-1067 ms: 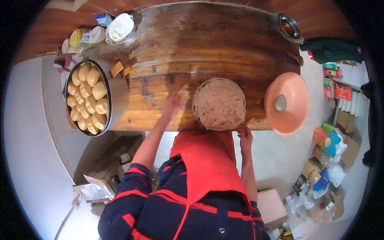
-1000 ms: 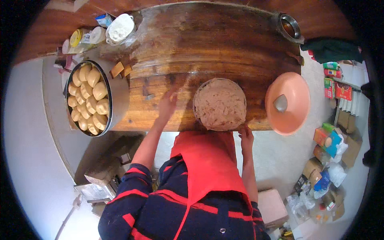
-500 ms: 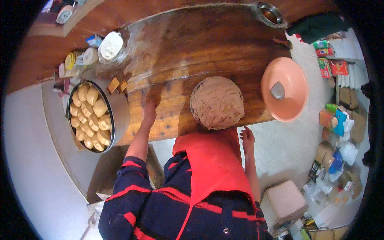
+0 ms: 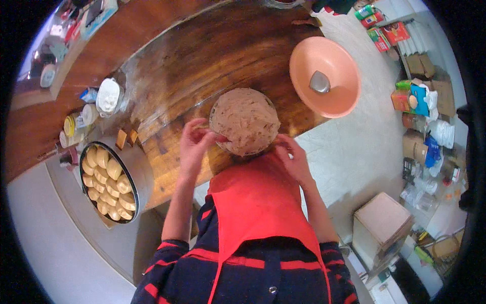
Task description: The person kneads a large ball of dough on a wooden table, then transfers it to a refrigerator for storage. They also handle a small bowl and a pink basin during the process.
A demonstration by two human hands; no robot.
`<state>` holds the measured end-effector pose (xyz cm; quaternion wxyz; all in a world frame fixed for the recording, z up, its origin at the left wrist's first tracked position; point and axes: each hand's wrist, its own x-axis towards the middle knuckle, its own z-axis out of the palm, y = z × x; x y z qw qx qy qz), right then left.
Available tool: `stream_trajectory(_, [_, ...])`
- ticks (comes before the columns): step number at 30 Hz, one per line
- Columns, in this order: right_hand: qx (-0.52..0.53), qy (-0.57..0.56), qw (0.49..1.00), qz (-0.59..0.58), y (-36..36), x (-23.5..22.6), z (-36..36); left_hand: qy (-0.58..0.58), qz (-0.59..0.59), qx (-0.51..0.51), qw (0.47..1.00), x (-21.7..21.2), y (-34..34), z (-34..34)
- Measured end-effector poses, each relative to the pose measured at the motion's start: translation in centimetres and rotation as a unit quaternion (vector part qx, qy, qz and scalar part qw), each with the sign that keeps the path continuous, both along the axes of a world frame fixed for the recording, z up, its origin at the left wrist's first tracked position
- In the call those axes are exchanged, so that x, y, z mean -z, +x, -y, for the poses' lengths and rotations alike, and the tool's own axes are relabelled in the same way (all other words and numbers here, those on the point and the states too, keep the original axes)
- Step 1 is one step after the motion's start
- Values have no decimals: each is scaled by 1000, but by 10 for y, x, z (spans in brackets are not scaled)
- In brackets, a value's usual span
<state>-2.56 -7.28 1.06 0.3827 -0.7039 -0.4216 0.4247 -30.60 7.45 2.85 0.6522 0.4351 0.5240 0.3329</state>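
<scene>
Closely, half-curled left hand and right hand flank the brown mixture, grip unclear.

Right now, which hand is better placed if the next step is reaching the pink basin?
Probably the right hand: the pink basin is nearer to it; the brown mixture lies between basin and left hand.

We stretch both arms forward, bare from about the elbows to the fingers. Our left forearm runs almost straight ahead; our right forearm slants inward to the left. Our left hand, slightly blurred, turns inward with bent fingers. Our right hand lies a little nearer our body, its fingers loosely curled. Our hands stay apart.
</scene>
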Motion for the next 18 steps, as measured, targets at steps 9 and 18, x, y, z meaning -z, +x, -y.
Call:
stream_trajectory(9, [-27,-42,996,-76,3,-38,-36,-59,33,73,995,-17,101,26])
stream_trajectory(18, [-56,-9,995,87,78,9,-74,-6,28,28,999,-18,105,18])
